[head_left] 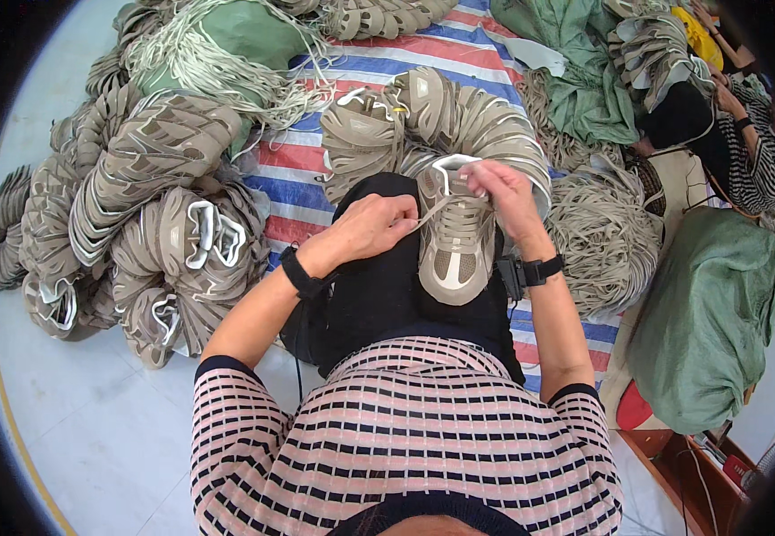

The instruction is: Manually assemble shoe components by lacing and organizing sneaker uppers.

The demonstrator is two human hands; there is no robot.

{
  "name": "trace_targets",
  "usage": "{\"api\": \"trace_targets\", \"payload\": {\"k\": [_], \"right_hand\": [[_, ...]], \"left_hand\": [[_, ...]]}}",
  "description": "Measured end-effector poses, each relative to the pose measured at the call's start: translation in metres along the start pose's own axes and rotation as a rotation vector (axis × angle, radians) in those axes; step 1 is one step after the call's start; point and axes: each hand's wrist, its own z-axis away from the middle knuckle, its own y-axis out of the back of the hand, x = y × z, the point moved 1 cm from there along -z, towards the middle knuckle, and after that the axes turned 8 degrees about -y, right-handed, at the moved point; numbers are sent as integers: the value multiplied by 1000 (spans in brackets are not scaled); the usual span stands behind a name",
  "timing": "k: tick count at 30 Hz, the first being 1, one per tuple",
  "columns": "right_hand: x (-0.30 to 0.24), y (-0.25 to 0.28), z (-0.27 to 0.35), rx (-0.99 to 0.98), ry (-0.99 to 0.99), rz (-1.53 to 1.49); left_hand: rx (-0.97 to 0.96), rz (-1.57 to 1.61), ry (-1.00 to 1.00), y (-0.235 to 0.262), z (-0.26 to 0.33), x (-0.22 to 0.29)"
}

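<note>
On the person's lap, the left hand (374,228) pinches a pale lace (430,211) while the right hand (504,192), wrist bent, grips the beige shoe upper (454,246) at its collar.

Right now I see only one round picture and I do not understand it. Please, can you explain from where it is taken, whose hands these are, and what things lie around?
The picture comes from a wide camera worn on a person's head, looking down, so the edges bend and the corners are dark. There is no machine here: the two bare arms rising from the lower edge belong to the wearer, who has a striped top and a dark wristband on each wrist.

On the lap rests a beige shoe upper. The left hand pinches a pale lace beside it. The right hand grips the upper near its collar.

On the left lie stacks of similar uppers, with a bundle of loose laces behind them. A striped plastic sheet covers the floor. On the right sits a green sack, and another person in a striped sleeve works nearby.
</note>
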Motion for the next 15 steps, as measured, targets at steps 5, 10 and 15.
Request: {"api": "trace_targets", "payload": {"k": [5, 10, 15], "right_hand": [[-6, 53, 16, 493, 142, -309], [1, 145, 50, 766, 131, -680], [6, 160, 75, 834, 71, -733]], "left_hand": [[247, 895, 306, 36, -2, -6], [1079, 1248, 230, 95, -12, -43], [1075, 970, 123, 99, -18, -37]]}}
